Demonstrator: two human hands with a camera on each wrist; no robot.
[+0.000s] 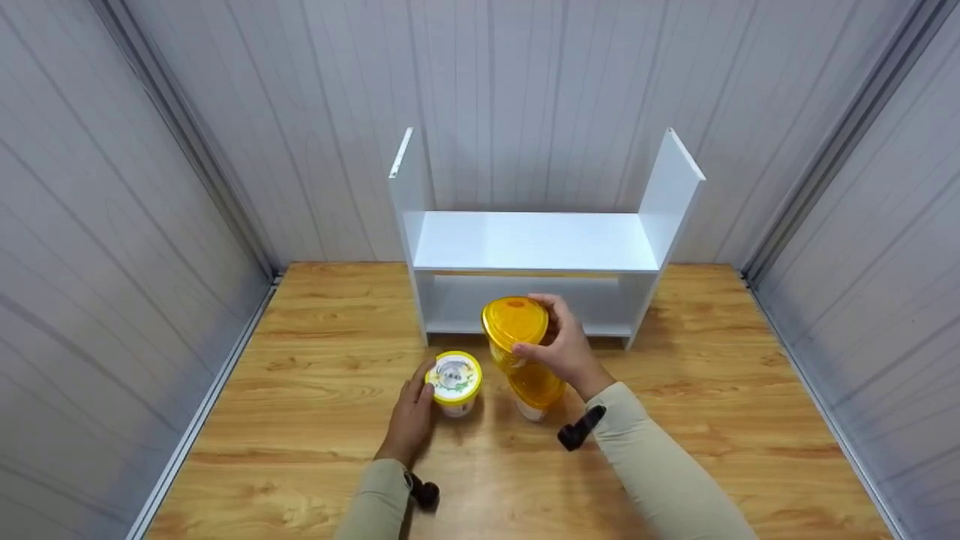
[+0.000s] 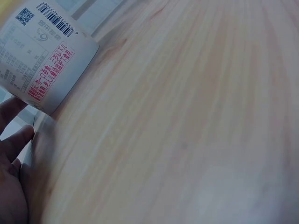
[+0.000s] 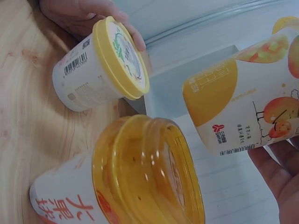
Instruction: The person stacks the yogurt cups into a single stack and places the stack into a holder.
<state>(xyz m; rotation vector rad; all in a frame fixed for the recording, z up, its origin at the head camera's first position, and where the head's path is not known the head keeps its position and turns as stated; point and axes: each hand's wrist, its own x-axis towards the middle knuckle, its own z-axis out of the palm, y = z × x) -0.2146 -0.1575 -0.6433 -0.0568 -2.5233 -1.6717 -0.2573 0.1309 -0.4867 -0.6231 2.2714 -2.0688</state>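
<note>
My right hand grips a white yogurt cup with peach pictures and a translucent orange domed lid. That cup is held up in front of the shelf. Below and nearer to me, a second orange-lidded cup stands on the table, partly hidden by the raised one. To its left is a shorter white tub with a yellow-rimmed printed lid, upright on the wood. Against this tub's left side rests my left hand, its fingers touching it; the left wrist view shows fingers beside its base.
A white two-level shelf with tall side panels stands at the back of the wooden table. Pale panelled walls enclose the table at the back and both sides. A dark camera strap is on each wrist.
</note>
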